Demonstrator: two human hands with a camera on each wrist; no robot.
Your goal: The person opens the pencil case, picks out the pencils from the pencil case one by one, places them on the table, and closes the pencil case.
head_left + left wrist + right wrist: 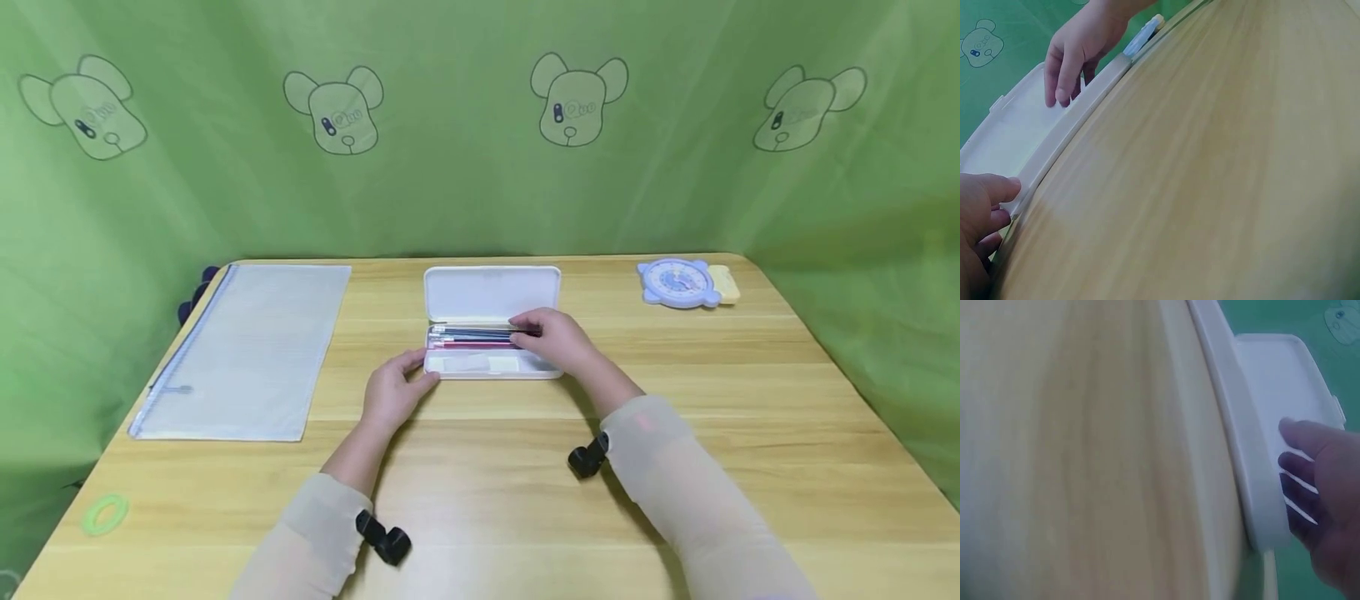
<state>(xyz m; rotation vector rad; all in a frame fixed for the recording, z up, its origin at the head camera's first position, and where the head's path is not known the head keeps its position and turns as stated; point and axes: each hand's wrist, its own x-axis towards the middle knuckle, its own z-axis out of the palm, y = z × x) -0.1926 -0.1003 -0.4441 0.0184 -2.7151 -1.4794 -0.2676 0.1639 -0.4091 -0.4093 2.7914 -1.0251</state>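
A white pencil case [491, 295] lies near the table's far edge, its lid tipped back. Several pencils [472, 342], dark and red with pale ends, lie lengthwise inside, and whitish pieces [501, 364] are in its front part. My left hand [392, 390] holds the case's left end, thumb at the front corner and fingers along the side. Over the right half of the case, my right hand [557, 337] reaches down among the pencils with its fingers apart from the thumb. In the right wrist view its fingertips [1291, 464] dip behind the case wall, so their contact is hidden.
A translucent zip pouch [247, 354] lies flat on the left. Near the left front edge is a green ring [105, 515]. A blue clock-like toy [678, 283] sits at the far right beside a yellow piece [724, 285]. Behind the table hangs a green curtain [457, 192].
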